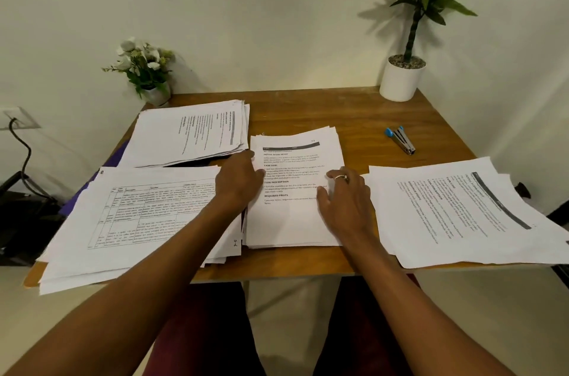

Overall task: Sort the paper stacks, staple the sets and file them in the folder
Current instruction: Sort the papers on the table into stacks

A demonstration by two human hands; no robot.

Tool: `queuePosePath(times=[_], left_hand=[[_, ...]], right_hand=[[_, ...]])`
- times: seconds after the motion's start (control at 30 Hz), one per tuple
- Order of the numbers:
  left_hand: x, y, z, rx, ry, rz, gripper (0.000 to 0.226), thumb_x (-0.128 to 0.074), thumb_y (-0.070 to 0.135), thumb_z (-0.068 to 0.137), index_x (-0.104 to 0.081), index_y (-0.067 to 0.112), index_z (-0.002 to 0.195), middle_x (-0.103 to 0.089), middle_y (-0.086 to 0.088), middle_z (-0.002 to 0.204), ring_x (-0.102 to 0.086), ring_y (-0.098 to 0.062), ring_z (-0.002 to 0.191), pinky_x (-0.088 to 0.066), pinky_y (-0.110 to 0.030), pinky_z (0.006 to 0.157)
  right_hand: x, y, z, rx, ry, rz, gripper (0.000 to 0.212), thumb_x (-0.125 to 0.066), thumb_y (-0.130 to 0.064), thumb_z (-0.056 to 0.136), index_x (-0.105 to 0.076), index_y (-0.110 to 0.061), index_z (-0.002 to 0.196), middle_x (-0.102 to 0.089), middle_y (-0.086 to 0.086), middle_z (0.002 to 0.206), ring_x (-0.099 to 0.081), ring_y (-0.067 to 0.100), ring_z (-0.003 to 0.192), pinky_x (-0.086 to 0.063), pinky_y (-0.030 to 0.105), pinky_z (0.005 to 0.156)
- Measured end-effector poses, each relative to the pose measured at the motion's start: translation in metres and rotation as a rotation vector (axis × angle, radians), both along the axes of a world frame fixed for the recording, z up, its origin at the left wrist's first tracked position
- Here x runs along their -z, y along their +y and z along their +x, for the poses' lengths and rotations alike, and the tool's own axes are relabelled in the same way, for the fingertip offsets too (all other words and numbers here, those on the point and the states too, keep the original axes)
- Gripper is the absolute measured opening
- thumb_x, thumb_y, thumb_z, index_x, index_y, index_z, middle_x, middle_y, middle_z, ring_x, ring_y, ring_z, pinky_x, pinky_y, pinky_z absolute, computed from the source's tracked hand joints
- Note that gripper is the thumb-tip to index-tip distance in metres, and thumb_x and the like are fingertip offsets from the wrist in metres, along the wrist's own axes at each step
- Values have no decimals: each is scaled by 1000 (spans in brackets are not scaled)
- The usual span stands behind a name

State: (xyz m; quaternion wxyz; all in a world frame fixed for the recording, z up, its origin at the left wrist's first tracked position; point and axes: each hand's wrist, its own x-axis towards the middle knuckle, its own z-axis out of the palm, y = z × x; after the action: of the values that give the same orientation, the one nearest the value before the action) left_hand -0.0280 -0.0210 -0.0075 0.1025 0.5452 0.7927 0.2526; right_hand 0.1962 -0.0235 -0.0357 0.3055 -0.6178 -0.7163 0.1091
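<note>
The wooden table (354, 117) bears four lots of paper, and I place all by the middle stack (292, 221), which lies straight before me. Left of it spreads the widest pile (138, 221), its top sheet a printed grid; right of it lies a loose set (462, 212) turned sideways; behind and left of it is a thick heap (191, 132). A purple strip (72, 206) shows from under the left piles; whether it is the folder I cannot tell. Behind and right of the middle stack stands a potted plant (403, 80), behind and left a small flower pot (144, 67). My left hand (238, 181) rests at that stack's left edge, fingers loose, holding nothing. My right hand (345, 200) lies on its top sheet, fingers spread. The stapler (400, 140) lies just right of its far corner.
</note>
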Motion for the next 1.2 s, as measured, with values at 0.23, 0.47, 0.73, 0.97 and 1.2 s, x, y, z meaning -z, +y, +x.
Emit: queuePosePath(times=[0.23,0.47,0.73,0.97,1.2], left_hand=[[25,-16,16,-27,-144,193,50,-63,33,98,-46,24,144,-52,2,147,-52,-21,132,-46,-43,105],[23,-19,13,-41,-353,292,49,-65,36,96,-44,29,140,-61,4,132,-64,-15,111,-59,-41,91],[31,-15,6,-44,-381,268,25,-64,26,99,-64,15,121,-71,0,117,-68,-18,102,-49,-16,72],[32,-16,6,-23,-397,286,19,-58,30,103,-61,14,114,-67,3,111,-63,-12,95,-50,-17,70],[35,-13,5,-29,-384,319,18,-54,29,104,-59,12,110,-68,-4,110,-64,-19,98,-52,-30,78]], right_hand=[[3,1,1,-26,-13,30,37,-66,-36,95,-65,-17,127,-52,6,146,-52,25,130,-51,43,103],[4,2,-1,-66,17,101,35,-72,-24,93,-64,-16,126,-52,10,145,-52,28,130,-51,44,103],[3,2,0,-22,103,47,44,-73,-25,92,-57,-20,133,-45,8,150,-52,29,127,-56,45,97],[6,5,-1,-6,114,57,49,-76,-27,88,-55,-20,133,-46,7,146,-55,30,120,-59,46,90],[9,7,-2,-3,115,33,53,-74,-31,89,-51,-22,136,-41,6,153,-52,30,125,-54,43,97]])
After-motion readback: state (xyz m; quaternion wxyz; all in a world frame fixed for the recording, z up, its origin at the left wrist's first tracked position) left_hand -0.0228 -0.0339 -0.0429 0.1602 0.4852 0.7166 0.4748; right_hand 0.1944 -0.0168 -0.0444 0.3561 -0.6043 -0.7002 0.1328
